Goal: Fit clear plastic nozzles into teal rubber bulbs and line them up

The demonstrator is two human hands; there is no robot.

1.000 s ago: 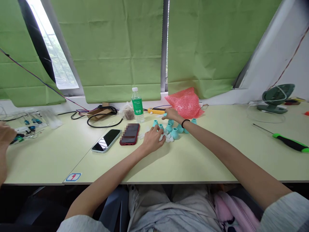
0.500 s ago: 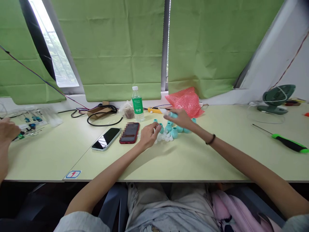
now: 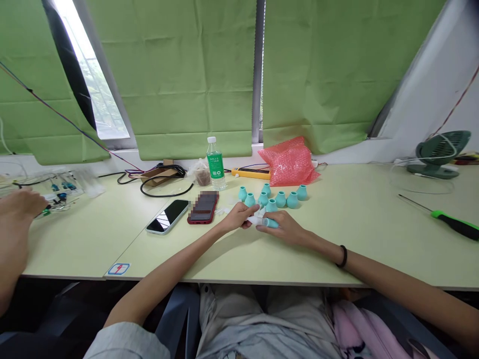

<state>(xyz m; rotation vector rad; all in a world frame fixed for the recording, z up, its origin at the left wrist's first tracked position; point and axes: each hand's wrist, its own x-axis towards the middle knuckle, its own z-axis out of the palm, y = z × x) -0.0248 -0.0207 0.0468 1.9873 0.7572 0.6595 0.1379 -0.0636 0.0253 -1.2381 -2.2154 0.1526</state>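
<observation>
My right hand (image 3: 286, 227) is closed around a small tube (image 3: 270, 223) with a teal end and a clear, whitish end, held on its side just above the table. My left hand (image 3: 239, 217) pinches a small translucent white piece (image 3: 254, 219) against the tube's left end. Whether the two parts are joined, I cannot tell. Just behind my hands stand several small round teal pots with narrow necks, such as one teal pot (image 3: 292, 200). Small white translucent pieces (image 3: 220, 211) lie left of my left hand, partly hidden by it.
Two phones lie to the left, a light-edged phone (image 3: 167, 217) and a red-cased phone (image 3: 203, 207). Behind them stands a water bottle (image 3: 215, 164). Red bubble wrap (image 3: 292, 162) sits at the back. A screwdriver (image 3: 445, 219) lies right. Another person's hand (image 3: 22, 204) is far left.
My right hand has come down and toward me with the tube. My left hand has shifted right, away from the white pieces, and meets the tube's end.
</observation>
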